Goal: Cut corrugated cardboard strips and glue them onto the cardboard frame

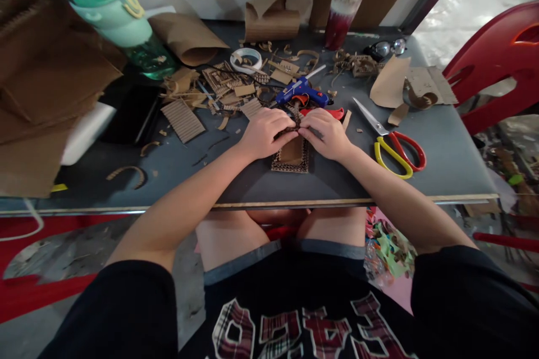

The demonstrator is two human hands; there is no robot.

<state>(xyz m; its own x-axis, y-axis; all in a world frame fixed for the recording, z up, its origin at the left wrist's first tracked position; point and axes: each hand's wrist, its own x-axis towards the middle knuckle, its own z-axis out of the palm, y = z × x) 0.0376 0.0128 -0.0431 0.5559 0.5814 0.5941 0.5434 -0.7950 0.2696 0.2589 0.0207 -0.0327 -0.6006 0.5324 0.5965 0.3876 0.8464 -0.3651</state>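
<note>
1. Lying flat on the tabletop (248, 186), near the front edge and in front of the torso: the small cardboard frame (290, 168). Facing its open side upward, and pointing one short end toward the body.
2. Running its long axis from near to far, almost straight away from the body, while leaning very slightly rightward at the far end. Showing corrugated edges around a plain brown floor (291, 152).
3. Grasping the frame's far part between thumb and fingers of the left hand (266, 133). Pinching there too with the right hand (327, 136), with fingertips almost meeting. Hiding the exact piece under the fingers, so leaving its outline impossible to tell.
4. Apparently pressing or fitting at that far end. For good work, pushing evenly from both sides rather than twisting, since thin corrugated walls are probably crushing easily under hard pinching.
5. For steadiness, resting both wrists low and pressing the base lightly against the tabletop; for squareness, checking the far corners against the visible near rim.
6. Rising beyond the fingertips: a narrow brown strip (297, 107); whether joining the frame, impossible to tell. Sitting just past it: the blue glue gun (303, 91). For safety, treating its nozzle as possibly hot and holding fingertips clear of it.
</note>
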